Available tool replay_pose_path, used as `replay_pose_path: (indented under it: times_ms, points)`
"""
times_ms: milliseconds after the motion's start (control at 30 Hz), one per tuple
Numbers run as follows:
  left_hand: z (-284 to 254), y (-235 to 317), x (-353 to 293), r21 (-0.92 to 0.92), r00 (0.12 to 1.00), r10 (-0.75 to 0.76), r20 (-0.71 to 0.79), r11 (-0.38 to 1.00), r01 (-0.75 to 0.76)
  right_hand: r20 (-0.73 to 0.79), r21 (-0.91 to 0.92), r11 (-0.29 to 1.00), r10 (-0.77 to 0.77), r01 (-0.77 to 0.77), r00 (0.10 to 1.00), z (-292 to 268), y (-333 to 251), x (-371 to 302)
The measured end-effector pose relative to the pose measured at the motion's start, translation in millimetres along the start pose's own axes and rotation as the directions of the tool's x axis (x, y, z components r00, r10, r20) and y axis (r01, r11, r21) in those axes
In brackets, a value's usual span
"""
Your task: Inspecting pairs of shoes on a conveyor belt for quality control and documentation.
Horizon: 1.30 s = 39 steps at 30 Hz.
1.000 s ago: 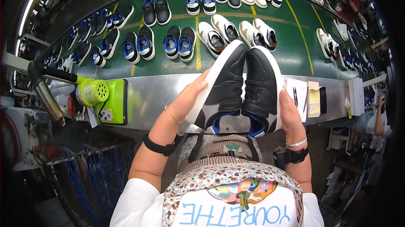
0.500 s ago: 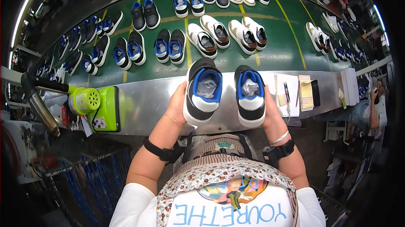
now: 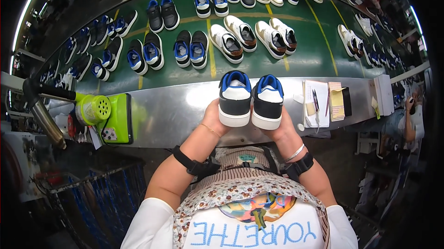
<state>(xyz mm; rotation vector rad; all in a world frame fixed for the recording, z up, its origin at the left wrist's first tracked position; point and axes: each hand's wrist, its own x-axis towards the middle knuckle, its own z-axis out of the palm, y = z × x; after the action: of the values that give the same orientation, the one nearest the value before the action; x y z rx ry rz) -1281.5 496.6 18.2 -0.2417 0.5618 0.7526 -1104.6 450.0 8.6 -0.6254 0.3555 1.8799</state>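
Clasping shoes (image 3: 234, 105) (image 3: 267, 106); one per grip (image 3: 214, 118) (image 3: 282, 127)

The left hand (image 3: 213, 118) holds one shoe (image 3: 234, 105) and the right hand (image 3: 283, 127) its mate (image 3: 267, 108) just beside it, both heels toward the wearer. Left of the grip, a blower (image 3: 95, 108) stands at the ledge (image 3: 171, 124), its nozzle (image 3: 50, 124) farther left. Right of the grip lie papers (image 3: 322, 110) with pens (image 3: 316, 101) on top, then a pad (image 3: 337, 108), then, well apart, a box (image 3: 383, 92). Beyond the grip runs a work surface (image 3: 314, 61) bearing paired shoes (image 3: 225, 43) in rows, ahead, ahead-left and ahead-right. Behind the grip, between the forearms, is the apron (image 3: 245, 186). Far right, past the box, is another person (image 3: 411, 121).
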Motion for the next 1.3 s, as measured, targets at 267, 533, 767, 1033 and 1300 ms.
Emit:
replay_pose_path:
  times_ms: [267,533,767,1033,1300]
  points:
    - [-18.7,6.6,9.9,0.205,0.993,0.12,-0.02,0.972,-0.114,0.016,-0.151,0.985,-0.077,0.078,0.997,-3.0,5.0,8.5]
    - [-129.4,16.5,30.1,0.974,0.913,0.399,-0.085,0.226,-0.008,0.041,-0.983,0.155,-0.327,0.096,0.944,-78.1,-20.4,39.3]
    - [-119.8,17.4,16.2,0.878,0.928,0.344,-0.144,0.478,-0.041,0.182,-0.573,-0.811,0.016,0.12,0.983,-31.1,33.7,23.5]
    - [-176.1,54.0,15.2,0.984,0.844,0.53,-0.084,0.178,-0.013,0.497,-0.394,-0.854,0.114,0.34,0.861,-28.7,3.2,27.9]
    - [-119.0,36.7,1.8,0.435,0.759,0.632,-0.159,-0.645,0.628,0.626,-0.302,-0.94,-0.071,0.158,0.776,8.0,-187.8,4.5]
